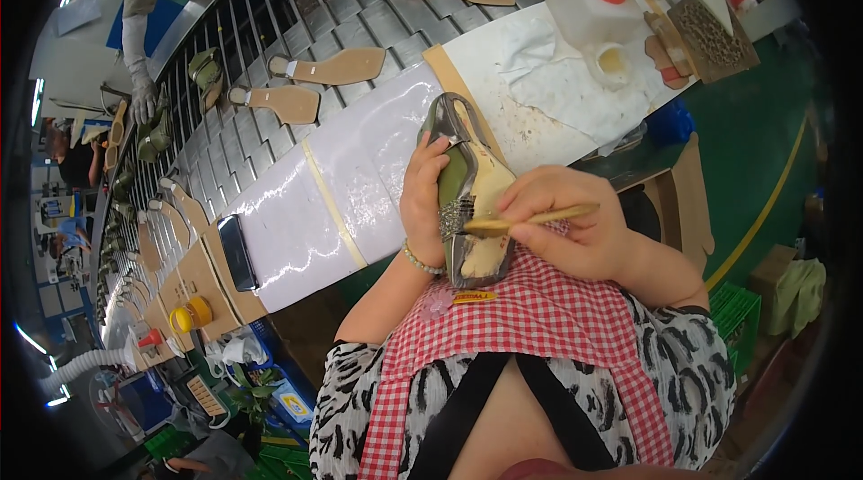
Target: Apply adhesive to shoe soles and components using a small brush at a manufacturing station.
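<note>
My left hand (422, 200) is closed around the side of a green shoe on its last (486, 176), its bottom turned up toward me. Cream-coloured material covers most of that bottom, with dark edges folded in and a band of glittering stones across the side. In my right hand (580, 226) a thin brush with a wooden handle (566, 214) is pinched between thumb and fingers. The brush's tip end lies against the shoe's bottom near the stone band; the bristles are hard to make out. The shoe is held upright in front of my checked apron (512, 323).
A slatted metal conveyor (270, 31) carries tan soles (342, 66) and green shoes. A white bottle with a red cap (593, 8) and a small cup (611, 65) stand on the stained worktop. Left are a phone (236, 252) and yellow tape (191, 314). A co-worker's gloved hand (144, 98) reaches the conveyor.
</note>
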`<action>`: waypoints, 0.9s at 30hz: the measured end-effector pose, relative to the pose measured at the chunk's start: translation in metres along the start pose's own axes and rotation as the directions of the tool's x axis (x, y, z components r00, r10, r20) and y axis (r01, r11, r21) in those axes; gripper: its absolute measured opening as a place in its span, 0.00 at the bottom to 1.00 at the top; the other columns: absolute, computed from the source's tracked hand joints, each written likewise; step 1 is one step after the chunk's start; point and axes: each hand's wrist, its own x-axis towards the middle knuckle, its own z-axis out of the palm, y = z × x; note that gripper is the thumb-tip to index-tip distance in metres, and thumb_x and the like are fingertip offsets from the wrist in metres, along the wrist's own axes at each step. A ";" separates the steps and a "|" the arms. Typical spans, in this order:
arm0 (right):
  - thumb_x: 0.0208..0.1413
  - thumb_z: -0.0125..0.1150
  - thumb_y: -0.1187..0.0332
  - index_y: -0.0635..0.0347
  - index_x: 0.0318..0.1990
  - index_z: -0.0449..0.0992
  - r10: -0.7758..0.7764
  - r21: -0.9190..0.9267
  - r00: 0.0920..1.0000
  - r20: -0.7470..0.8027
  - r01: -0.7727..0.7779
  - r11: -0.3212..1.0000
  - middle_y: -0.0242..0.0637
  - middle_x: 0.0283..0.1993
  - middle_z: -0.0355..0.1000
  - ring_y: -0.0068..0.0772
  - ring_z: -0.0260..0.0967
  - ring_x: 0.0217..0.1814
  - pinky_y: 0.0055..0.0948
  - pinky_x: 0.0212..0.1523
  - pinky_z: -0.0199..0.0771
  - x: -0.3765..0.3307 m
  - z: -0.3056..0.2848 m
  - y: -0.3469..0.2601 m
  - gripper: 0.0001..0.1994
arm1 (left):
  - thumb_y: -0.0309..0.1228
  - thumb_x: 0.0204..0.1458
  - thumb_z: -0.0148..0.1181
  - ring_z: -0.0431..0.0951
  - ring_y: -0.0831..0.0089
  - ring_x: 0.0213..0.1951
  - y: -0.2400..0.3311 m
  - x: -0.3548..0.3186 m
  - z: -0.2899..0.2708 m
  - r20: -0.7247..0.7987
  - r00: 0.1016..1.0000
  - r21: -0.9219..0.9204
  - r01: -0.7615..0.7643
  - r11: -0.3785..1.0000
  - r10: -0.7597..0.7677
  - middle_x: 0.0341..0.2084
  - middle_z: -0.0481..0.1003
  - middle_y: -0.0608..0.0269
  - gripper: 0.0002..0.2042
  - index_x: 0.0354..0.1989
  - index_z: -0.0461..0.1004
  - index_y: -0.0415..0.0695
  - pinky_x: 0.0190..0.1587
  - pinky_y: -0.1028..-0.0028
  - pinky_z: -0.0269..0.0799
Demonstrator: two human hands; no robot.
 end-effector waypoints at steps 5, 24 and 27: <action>0.48 0.60 0.80 0.65 0.33 0.76 -0.027 0.046 0.998 0.049 0.025 0.999 0.45 0.38 0.74 0.32 0.73 0.41 0.24 0.42 0.70 -0.002 0.002 0.002 0.05 | 0.22 0.45 0.60 0.66 0.44 0.58 -0.001 -0.002 -0.001 -0.007 1.000 -0.012 0.008 1.000 -0.008 0.52 0.69 0.46 0.20 0.48 0.63 0.39 0.58 0.59 0.64; 0.52 0.59 0.77 0.67 0.37 0.74 0.138 0.340 0.990 0.042 -0.144 0.929 0.46 0.40 0.74 0.33 0.72 0.44 0.28 0.47 0.70 0.012 0.001 -0.004 0.05 | 0.20 0.47 0.59 0.67 0.51 0.58 -0.028 0.004 -0.011 -0.054 0.990 -0.369 0.102 0.924 -0.131 0.52 0.69 0.49 0.21 0.50 0.62 0.38 0.59 0.60 0.63; 0.55 0.58 0.75 0.67 0.41 0.73 0.112 0.499 0.985 -0.131 -0.032 0.866 0.41 0.41 0.74 0.25 0.71 0.43 0.25 0.48 0.70 0.019 -0.015 0.002 0.07 | 0.33 0.55 0.58 0.65 0.60 0.60 -0.022 0.022 -0.036 0.427 0.812 -0.859 0.502 0.103 -0.398 0.58 0.65 0.54 0.28 0.62 0.56 0.40 0.62 0.63 0.61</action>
